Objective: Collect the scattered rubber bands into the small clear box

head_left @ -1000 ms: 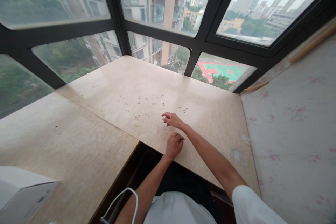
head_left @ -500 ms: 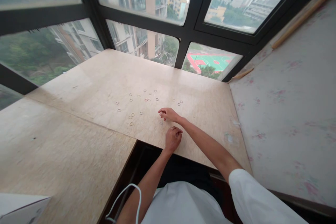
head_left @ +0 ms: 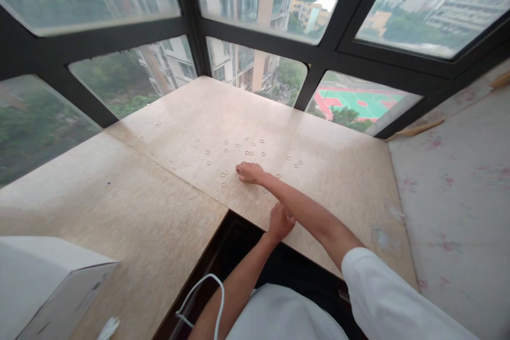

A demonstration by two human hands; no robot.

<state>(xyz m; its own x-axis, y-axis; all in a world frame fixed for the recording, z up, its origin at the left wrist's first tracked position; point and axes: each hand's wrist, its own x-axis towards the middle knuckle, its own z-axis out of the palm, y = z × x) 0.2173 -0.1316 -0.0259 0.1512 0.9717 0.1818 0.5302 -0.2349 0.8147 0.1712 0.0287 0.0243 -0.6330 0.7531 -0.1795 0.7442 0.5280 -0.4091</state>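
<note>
Several thin small rings lie scattered flat on the pale marble-patterned tabletop; one is red. My right hand reaches across to the middle of the group, its fingertips pinched down on a ring that they mostly cover. Beneath my right forearm, my left hand rests curled at the table's front edge; a small glint shows by its fingers, but what they hold is hidden. Two rings, one at my right wrist and one partly behind the forearm, lie nearest to that arm.
A white box stands on the left tabletop, with a crumpled white piece beside it. A white cable loops by my left arm. Dark-framed windows border the back; a flowered wall closes the right side. A clear packet lies near it.
My right hand has moved left across the tabletop and its fingers have closed at a ring. A ring now shows by the right wrist. The view has turned left, bringing more of the white box in.
</note>
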